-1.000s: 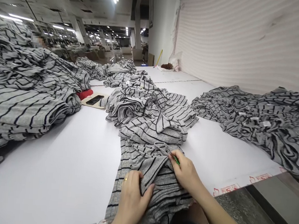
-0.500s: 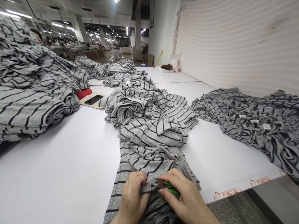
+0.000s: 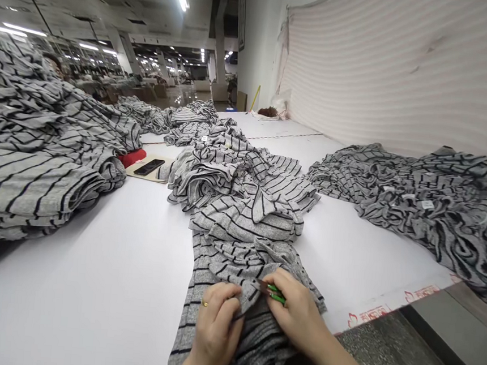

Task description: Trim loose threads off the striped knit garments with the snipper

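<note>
A grey garment with black stripes point(image 3: 211, 259) lies bunched at the front of the white table. My left hand point(image 3: 217, 323), with a ring on one finger, is closed on a fold of this cloth. Just right of it, my right hand point(image 3: 294, 307) is closed round small thread snips point(image 3: 275, 294) with green handles. Their dark tips point left and touch or nearly touch the fold; exact contact is unclear. More striped garments point(image 3: 244, 171) lie heaped directly beyond both hands.
Large striped piles stand at the left point(image 3: 26, 175) and right point(image 3: 429, 204). A black phone point(image 3: 149, 167) rests on a beige board point(image 3: 136, 172) beside red cloth point(image 3: 132, 157). The white table's point(image 3: 389, 275) edge runs at the lower right.
My right hand and the snips have moved slightly up, and the fingers have drawn closer round the handles. My left hand still holds the fold. The view has shifted slightly.
</note>
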A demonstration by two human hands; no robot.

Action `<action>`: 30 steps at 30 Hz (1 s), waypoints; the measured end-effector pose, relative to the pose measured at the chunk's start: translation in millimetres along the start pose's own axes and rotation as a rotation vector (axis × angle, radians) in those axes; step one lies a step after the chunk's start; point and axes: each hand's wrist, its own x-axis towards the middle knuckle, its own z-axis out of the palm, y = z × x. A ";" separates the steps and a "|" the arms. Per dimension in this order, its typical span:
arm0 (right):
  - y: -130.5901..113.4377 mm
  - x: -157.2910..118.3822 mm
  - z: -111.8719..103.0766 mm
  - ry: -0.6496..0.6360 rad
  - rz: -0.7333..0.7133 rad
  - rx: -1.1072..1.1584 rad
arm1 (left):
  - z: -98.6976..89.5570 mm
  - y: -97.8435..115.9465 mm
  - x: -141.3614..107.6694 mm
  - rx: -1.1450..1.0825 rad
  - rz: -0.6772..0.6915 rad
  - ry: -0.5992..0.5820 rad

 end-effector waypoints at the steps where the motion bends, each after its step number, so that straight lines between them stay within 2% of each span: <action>1: 0.9 2.1 -0.8 0.021 0.001 0.005 | -1.2 -0.1 0.3 -0.011 0.021 -0.024; 3: 1.2 4.1 -4.2 0.019 0.009 0.006 | -2.4 -0.2 -0.3 -0.032 0.025 -0.047; 9: -5.8 -4.1 -19.4 -0.145 0.013 0.090 | 0.5 -0.4 -6.5 -0.073 -0.031 -0.018; 14: -6.3 -8.3 -20.2 -0.140 0.018 0.073 | 1.6 1.5 -5.6 -0.088 -0.023 0.004; 21: -7.6 -1.6 -16.0 -0.161 -0.001 0.171 | 2.8 2.3 -3.7 -0.132 0.009 0.050; 25: -5.9 -1.0 -14.1 -0.122 0.046 0.174 | 3.8 1.0 -5.5 -0.141 0.019 0.058; 30: -8.1 -3.4 -18.3 -0.185 0.011 0.182 | 4.7 1.1 -5.0 -0.144 0.005 0.044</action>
